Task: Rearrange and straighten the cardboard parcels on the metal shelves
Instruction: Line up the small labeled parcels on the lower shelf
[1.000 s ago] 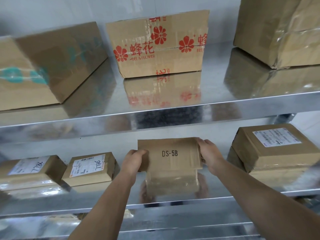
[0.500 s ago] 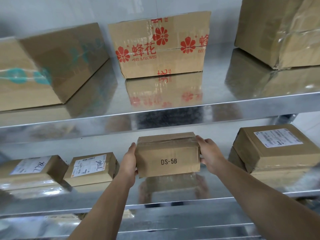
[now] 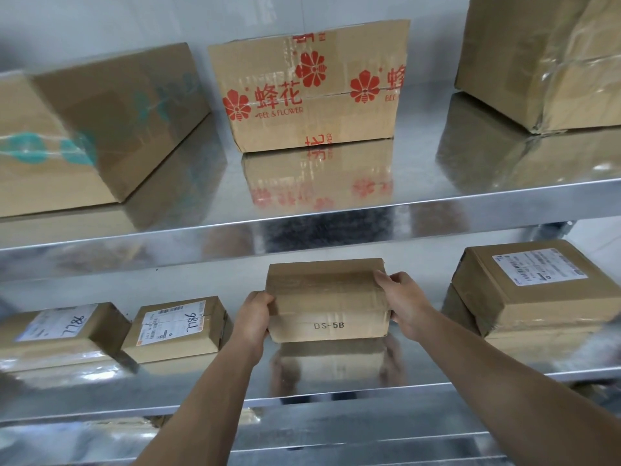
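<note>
Parcel marked DS-5B [image 3: 327, 304] is sitting on the lower metal shelf [image 3: 336, 395], between labelled parcels [image 3: 174, 327] left and right; the left hand [image 3: 254, 319] is gripping its left end, the right hand [image 3: 405, 306] its right end, fingers [image 3: 386, 279] curling round.

All I get beyond the job itself is 1 pale, whitish wall [image 3: 100, 25] running across the back, blurred toward the far left and showing again lower down at the right edge.

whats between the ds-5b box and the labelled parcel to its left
Only the left hand, gripping the DS-5B box, over bare lower shelf, seen in the head view.
</note>
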Demonstrator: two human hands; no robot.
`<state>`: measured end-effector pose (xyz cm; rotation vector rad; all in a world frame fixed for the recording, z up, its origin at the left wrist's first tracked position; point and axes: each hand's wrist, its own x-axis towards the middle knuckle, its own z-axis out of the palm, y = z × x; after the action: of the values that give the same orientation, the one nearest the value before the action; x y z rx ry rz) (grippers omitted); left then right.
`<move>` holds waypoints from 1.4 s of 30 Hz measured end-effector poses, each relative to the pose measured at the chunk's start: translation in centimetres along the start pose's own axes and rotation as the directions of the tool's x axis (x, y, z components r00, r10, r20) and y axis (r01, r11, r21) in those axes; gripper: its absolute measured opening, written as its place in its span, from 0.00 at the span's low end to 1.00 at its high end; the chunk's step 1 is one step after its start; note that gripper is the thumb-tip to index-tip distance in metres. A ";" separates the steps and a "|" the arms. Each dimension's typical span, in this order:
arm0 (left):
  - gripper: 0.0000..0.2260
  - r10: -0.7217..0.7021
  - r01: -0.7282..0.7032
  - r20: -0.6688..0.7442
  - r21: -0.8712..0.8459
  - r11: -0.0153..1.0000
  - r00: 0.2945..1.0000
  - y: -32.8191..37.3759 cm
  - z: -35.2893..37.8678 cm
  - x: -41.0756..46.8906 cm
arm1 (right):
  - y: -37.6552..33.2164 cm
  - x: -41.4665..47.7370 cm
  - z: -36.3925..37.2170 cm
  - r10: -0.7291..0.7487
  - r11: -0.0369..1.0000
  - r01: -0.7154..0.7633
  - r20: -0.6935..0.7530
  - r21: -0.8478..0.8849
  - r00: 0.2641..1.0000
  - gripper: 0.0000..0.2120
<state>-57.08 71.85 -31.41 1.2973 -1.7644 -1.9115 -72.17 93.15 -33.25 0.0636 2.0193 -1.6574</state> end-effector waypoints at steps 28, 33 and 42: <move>0.10 -0.006 0.032 -0.089 0.288 0.957 0.996 -1.1 1.6 2.0 | 1.1 1.8 0.2 -0.007 0.956 0.000 -0.024 -0.295 1.000 0.11; 0.10 0.011 0.022 -0.101 0.327 0.945 0.995 -1.2 1.7 2.2 | 1.1 2.1 0.3 -0.009 0.952 0.001 -0.026 -0.305 1.000 0.10; 0.11 -0.062 0.075 -0.076 0.183 0.980 0.995 -1.4 1.5 1.7 | 1.1 2.0 0.2 0.002 0.953 -0.007 -0.016 -0.304 1.000 0.12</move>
<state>-58.59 72.01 -33.56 1.4864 -1.9247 -1.7463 -73.48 92.70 -35.09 -0.0285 2.2598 -1.3277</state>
